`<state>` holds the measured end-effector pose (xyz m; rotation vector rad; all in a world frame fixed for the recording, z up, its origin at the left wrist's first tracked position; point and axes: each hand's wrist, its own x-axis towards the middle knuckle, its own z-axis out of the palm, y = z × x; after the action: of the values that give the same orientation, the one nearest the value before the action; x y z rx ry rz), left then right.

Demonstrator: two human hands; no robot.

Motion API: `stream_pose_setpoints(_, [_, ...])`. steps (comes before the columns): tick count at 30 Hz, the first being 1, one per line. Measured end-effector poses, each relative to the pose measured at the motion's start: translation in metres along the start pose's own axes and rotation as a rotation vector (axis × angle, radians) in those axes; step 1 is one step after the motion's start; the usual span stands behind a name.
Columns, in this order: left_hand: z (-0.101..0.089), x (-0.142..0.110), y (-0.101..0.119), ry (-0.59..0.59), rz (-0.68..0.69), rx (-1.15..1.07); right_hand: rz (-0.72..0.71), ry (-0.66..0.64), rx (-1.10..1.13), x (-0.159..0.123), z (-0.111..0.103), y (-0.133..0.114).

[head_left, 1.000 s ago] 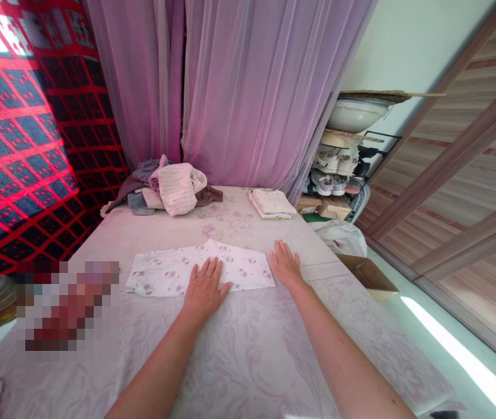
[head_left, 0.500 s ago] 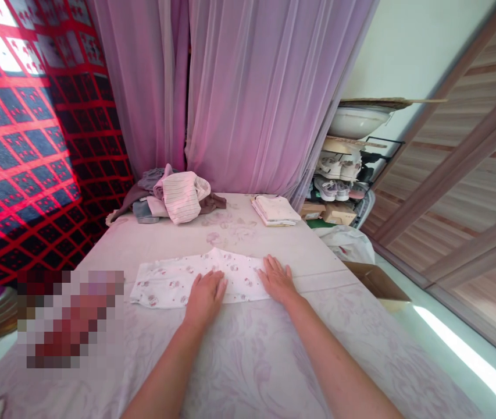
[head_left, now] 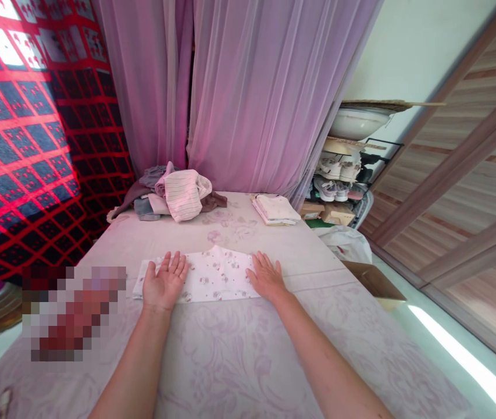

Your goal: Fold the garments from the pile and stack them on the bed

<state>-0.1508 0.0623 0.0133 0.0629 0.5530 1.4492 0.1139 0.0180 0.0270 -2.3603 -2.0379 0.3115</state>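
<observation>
A white garment with small pink print (head_left: 217, 279) lies flat and folded on a pale pink floral bedsheet (head_left: 239, 361). My left hand (head_left: 166, 281) rests palm up at its left part, with the fingers apart, and holds nothing. My right hand (head_left: 266, 277) lies palm down on the garment's right end, fingers spread, pressing on the cloth without gripping it.
A loose clothes pile (head_left: 182, 195) and a folded stack (head_left: 275, 210) lie at the sheet's far end. Sheer mauve curtains (head_left: 248, 87) hang behind. A cardboard box (head_left: 374, 280) and a plastic bag (head_left: 344, 244) sit beyond the right edge. A pixelated patch (head_left: 73, 311) covers the near left.
My left hand has turned palm up and moved left along the garment. My right hand has shifted slightly left, and the garment now looks a little narrower.
</observation>
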Motion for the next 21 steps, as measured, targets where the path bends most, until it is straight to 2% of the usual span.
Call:
stream_pose_setpoints(4, [0.0, 0.0, 0.002, 0.03, -0.014, 0.018, -0.142, 0.128, 0.033, -0.003, 0.004, -0.04])
stream_pose_setpoints(7, [0.002, -0.002, 0.004, 0.03, -0.02, 0.029, -0.186, 0.073, 0.048, -0.004, 0.018, -0.059])
stream_pose_setpoints(11, [0.002, -0.002, 0.004, 0.014, -0.021, 0.034, -0.187, -0.01, 0.078, -0.004, 0.023, -0.062])
stream_pose_setpoints(17, [0.001, 0.0, 0.001, 0.013, -0.021, 0.056, -0.172, 0.098, 0.103, -0.004, 0.019, -0.07])
stream_pose_setpoints(21, [0.002, 0.001, -0.001, 0.014, -0.014, 0.102, -0.212, 0.025, 0.145, -0.006, 0.021, -0.068])
